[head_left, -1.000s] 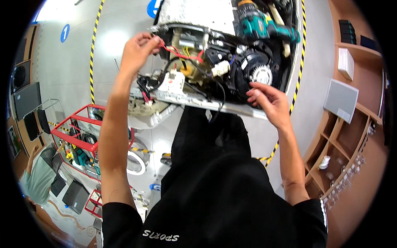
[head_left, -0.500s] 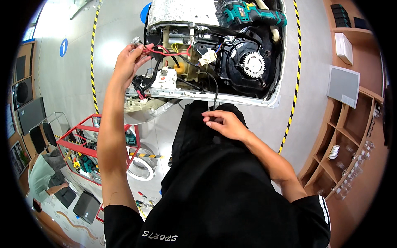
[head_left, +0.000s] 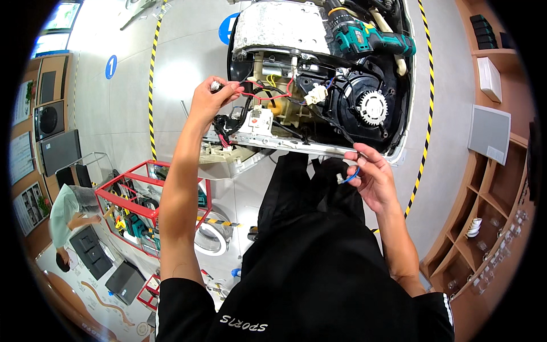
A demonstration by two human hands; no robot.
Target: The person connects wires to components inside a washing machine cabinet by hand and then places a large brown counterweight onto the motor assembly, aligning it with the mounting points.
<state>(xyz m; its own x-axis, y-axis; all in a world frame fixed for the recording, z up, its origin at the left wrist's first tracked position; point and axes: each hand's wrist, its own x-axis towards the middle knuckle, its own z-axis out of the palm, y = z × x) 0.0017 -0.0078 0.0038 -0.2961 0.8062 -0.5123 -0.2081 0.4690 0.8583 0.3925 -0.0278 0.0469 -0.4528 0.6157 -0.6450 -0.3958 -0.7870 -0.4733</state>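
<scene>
Red wire (head_left: 268, 98), pinched by the left hand (head_left: 214, 100), stretches into the opened machine (head_left: 268, 138); a hard tug could loosen its joint. Farther right, a pale plug (head_left: 341, 179) on a blue wire (head_left: 352, 176) juts from the right hand (head_left: 373, 175), fingers gripping, near the metal edge (head_left: 330, 150), which could scrape it.

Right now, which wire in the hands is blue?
The blue wire in the right hand, with a pale connector; the left hand holds a red wire.
</scene>
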